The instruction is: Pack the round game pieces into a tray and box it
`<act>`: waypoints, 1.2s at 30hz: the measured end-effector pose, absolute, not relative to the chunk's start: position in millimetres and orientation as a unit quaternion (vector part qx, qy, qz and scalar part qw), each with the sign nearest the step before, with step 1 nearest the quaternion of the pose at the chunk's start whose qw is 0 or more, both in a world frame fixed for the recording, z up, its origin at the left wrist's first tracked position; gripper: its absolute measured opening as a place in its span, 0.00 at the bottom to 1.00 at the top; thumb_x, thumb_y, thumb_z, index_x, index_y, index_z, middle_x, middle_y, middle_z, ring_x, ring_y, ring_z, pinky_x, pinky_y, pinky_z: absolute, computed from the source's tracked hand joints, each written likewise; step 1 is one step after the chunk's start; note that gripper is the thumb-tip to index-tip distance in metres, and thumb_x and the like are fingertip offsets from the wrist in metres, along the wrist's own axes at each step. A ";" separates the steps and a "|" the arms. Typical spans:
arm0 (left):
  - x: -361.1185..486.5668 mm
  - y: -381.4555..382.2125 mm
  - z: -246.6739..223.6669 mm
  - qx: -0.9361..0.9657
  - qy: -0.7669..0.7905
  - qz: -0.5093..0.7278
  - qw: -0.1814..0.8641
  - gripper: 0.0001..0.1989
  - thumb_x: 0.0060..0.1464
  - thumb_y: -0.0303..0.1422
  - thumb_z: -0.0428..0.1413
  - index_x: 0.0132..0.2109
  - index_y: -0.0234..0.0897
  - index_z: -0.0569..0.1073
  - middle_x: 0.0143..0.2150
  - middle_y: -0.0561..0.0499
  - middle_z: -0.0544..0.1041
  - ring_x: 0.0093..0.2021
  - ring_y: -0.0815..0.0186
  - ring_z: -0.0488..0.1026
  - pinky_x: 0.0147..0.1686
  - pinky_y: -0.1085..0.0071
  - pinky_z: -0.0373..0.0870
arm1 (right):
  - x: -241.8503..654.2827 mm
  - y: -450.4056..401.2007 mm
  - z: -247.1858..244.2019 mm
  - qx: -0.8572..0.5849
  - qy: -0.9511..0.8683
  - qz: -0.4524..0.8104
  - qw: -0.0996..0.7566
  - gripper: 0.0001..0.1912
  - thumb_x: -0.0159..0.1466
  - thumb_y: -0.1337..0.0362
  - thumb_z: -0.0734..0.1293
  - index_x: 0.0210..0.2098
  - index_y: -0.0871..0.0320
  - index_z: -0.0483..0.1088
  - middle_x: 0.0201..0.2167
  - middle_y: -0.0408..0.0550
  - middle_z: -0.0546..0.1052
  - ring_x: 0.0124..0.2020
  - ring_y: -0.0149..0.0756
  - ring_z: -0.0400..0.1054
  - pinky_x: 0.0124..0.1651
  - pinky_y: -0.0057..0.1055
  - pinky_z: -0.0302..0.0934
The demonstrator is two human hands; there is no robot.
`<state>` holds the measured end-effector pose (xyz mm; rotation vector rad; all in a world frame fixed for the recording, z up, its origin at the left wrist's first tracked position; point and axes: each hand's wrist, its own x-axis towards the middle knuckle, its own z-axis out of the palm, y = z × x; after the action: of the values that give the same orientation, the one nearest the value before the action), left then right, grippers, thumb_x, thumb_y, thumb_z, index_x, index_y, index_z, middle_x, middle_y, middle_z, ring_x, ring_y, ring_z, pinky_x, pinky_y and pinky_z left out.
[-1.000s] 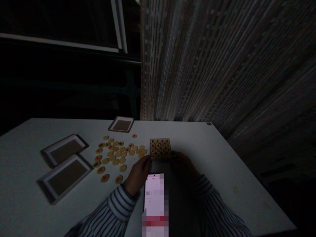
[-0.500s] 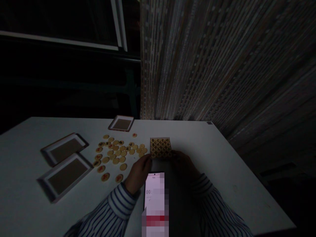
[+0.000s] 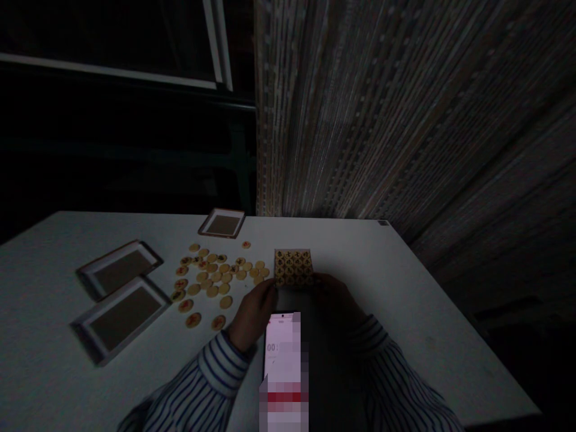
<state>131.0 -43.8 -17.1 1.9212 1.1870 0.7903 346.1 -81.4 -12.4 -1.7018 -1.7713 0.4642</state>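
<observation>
A small box of xiangqi pieces (image 3: 293, 267) sits in front of me, its round wooden discs packed in rows with dark characters facing up. My left hand (image 3: 252, 313) grips the box at its near left corner, fingers closed. At the near right corner my right hand (image 3: 335, 298) holds it too, though deep shadow hides most of those fingers. Left of the box, loose xiangqi pieces (image 3: 212, 291) lie scattered, some blank side up, others showing red or black characters. A lit phone (image 3: 282, 348) with timer digits lies between my forearms.
Two shallow open box parts (image 3: 153, 292) lie at the left, one overlapping the other. Another shallow tray (image 3: 222, 223) stands near the far edge of the white table (image 3: 387, 270). A striped string curtain (image 3: 315, 150) hangs behind the table.
Both hands keep their hold on the box, with hardly any movement. The whole view has shifted very slightly.
</observation>
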 end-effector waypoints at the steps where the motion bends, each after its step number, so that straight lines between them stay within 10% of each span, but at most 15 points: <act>1: 131.0 -43.8 -17.2 0.749 0.461 0.307 0.365 0.18 0.57 0.36 0.43 0.51 0.34 0.68 0.48 0.44 0.74 0.48 0.61 0.70 0.48 0.63 0.67 | 346.4 -81.3 -13.0 -0.645 -0.673 0.175 0.317 0.16 0.59 0.68 0.60 0.47 0.57 0.70 0.45 0.51 0.74 0.45 0.38 0.69 0.48 0.38 0.64; 36: 131.4 -43.8 -23.5 0.746 0.457 0.305 0.378 0.18 0.57 0.35 0.44 0.52 0.34 0.67 0.49 0.44 0.73 0.50 0.62 0.70 0.49 0.64 0.66 | 347.2 -68.4 -20.3 -0.659 -0.639 0.132 0.374 0.12 0.62 0.65 0.58 0.40 0.59 0.71 0.40 0.52 0.73 0.40 0.36 0.68 0.41 0.33 0.65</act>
<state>131.4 -43.8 -23.5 1.9057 1.1675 0.7791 347.2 -68.4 -20.3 -1.6886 -1.6365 0.3384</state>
